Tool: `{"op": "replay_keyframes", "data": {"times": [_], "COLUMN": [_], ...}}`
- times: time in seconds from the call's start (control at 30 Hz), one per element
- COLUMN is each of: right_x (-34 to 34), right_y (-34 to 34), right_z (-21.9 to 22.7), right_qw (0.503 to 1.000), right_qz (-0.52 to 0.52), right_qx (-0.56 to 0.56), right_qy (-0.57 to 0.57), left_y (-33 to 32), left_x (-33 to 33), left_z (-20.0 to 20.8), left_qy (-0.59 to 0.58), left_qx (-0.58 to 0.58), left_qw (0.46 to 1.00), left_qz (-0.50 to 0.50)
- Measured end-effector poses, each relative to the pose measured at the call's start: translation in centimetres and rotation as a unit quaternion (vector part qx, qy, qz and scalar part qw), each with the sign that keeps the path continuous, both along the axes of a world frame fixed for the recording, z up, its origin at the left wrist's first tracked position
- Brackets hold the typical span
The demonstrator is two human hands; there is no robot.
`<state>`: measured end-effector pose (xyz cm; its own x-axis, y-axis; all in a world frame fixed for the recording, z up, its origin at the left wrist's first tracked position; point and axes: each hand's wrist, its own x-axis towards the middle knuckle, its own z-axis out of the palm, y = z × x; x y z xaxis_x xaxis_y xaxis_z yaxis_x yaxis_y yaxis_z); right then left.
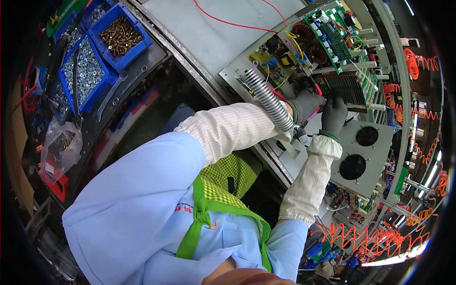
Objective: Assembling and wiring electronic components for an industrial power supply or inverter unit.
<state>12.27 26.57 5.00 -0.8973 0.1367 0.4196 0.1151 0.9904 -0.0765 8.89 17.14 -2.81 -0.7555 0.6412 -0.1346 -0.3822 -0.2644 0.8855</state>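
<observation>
My left hand [307, 103], in a grey glove, is closed around a thick red cable [318, 89] with a purple section close by. Just to its right, my gloved right hand [335, 114] has its fingers bent together at the lower edge of a black finned heat sink [346, 88]; what they grip is hidden. Both hands are over an open electronic unit with a green circuit board [332, 38], copper coils [317, 53] and a yellowish board [273, 61]. A silver coiled spring [268, 99] crosses in front of my left forearm.
A grey panel with two round black fans [363, 152] lies right of my right forearm. Blue bins of brass screws [120, 37] and silver fasteners [83, 69] stand at far left, beside wrenches [108, 97] and a plastic bag [61, 147]. Orange coiled hoses [365, 240] hang at right.
</observation>
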Motion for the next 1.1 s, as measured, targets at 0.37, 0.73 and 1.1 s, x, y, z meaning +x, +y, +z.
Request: {"op": "replay_keyframes", "data": {"times": [0.37,0.73,1.1], "right_x": [-0.5,-1.5,-0.8], "right_y": [-0.7,-2.6,-1.6], "right_z": [1.1,2.1,1.2], "right_qw": [0.993,0.961,0.994], "right_qz": [-0.04,-0.169,-0.104], "right_qx": [0.079,0.158,0.002], "right_qy": [-0.075,-0.154,-0.042], "left_y": [-0.8,-1.7,-2.1], "left_x": [0.2,0.3,0.4], "left_z": [0.0,0.9,1.5], "left_qy": [0.418,0.394,0.051], "left_qx": [-0.195,-0.172,0.014], "left_qw": [0.884,0.901,0.998], "left_qz": [0.077,0.058,0.02]}}
